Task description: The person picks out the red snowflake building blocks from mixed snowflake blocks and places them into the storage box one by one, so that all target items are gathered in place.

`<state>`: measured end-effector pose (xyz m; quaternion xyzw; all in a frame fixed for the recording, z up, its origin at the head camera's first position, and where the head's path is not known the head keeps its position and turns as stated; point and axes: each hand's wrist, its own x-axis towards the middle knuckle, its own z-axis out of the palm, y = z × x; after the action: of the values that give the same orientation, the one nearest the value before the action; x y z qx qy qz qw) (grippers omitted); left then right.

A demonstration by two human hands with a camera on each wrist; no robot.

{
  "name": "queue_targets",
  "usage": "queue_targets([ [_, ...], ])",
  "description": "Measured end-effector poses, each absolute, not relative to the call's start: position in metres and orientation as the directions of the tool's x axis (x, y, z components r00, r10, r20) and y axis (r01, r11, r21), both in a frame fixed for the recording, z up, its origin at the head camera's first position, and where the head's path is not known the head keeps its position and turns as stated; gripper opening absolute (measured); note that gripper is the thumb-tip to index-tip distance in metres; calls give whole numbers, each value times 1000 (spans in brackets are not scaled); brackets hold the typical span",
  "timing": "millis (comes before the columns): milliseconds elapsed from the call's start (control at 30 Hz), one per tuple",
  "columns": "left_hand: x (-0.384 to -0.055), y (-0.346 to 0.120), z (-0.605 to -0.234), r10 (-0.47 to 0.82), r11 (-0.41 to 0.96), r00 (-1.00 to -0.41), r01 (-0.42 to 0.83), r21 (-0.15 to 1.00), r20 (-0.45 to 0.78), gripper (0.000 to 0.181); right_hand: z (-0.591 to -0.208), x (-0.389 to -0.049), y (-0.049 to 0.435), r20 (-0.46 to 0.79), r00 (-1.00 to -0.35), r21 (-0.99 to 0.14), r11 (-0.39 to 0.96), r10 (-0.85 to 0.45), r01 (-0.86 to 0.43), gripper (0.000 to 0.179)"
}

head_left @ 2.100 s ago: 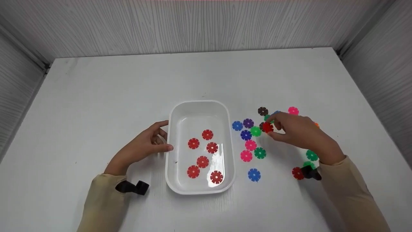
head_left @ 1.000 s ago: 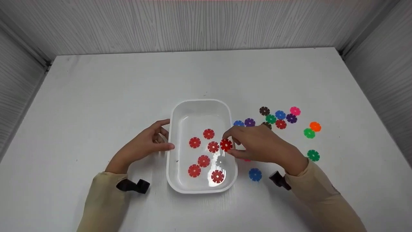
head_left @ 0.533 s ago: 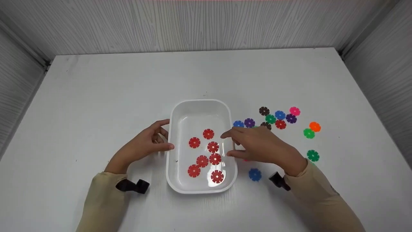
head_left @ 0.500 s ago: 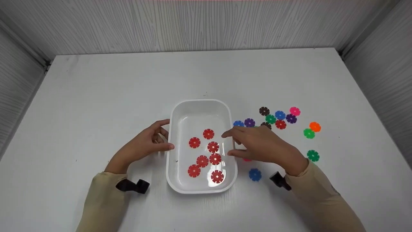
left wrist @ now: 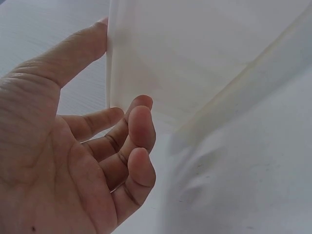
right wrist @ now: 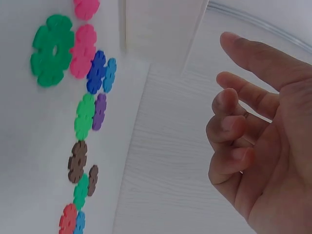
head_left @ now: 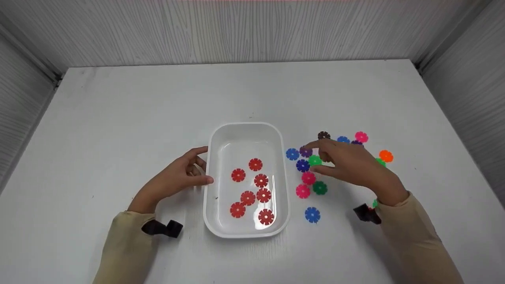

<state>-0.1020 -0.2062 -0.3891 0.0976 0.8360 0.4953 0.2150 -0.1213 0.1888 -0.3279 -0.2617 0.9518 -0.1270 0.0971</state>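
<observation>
In the head view a white plastic tray point(head_left: 246, 236) holds several red notched discs point(head_left: 261, 180), lying flat, shaped like snowflake building pieces. My left hand point(head_left: 179, 173) holds the tray's left side, thumb on the rim and index finger against the wall; the other fingers curl loosely, as the left wrist view shows. My right hand point(head_left: 351, 161) is over the loose discs right of the tray, with thumb and index finger apart and nothing between them. Close to its fingertips lie a purple disc point(head_left: 306, 152), a dark blue disc point(head_left: 302, 165) and a light green disc point(head_left: 315, 160).
Pink, green, blue, brown and orange discs point(head_left: 386, 156) are spread over the right half of the white table point(head_left: 158, 102). A red disc point(right wrist: 68, 218) shows in the right wrist view beside a blue one. Grey wood-grain panels point(head_left: 236, 31) border the table.
My right hand carried a red disc from the pile into the tray and let it go there. It has since moved back right over the loose discs. My left hand stays at the tray.
</observation>
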Motion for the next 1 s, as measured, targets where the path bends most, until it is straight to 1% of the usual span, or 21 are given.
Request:
queue_targets([
  [167,-102,-207,-389,386,484,-887,-39,874,-253,78,-330,-130,212,-133,-872,-289,860,-471,-420,53],
  [433,-102,-207,-388,387,481,-884,-47,875,-261,79,-341,-146,244,-246,-904,-289,917,-350,-276,61],
  [667,-101,-207,-387,386,484,-885,-44,874,-259,79,-354,-158,264,-298,-901,-306,926,-315,-222,60],
  [867,-101,-207,-388,378,486,-889,-47,873,-258,79,-363,-165,273,-338,-890,-323,926,-306,-195,53],
  [1000,-101,-207,-388,384,485,-889,-37,874,-250,79,-366,-167,275,-358,-887,-312,933,-292,-181,49],
])
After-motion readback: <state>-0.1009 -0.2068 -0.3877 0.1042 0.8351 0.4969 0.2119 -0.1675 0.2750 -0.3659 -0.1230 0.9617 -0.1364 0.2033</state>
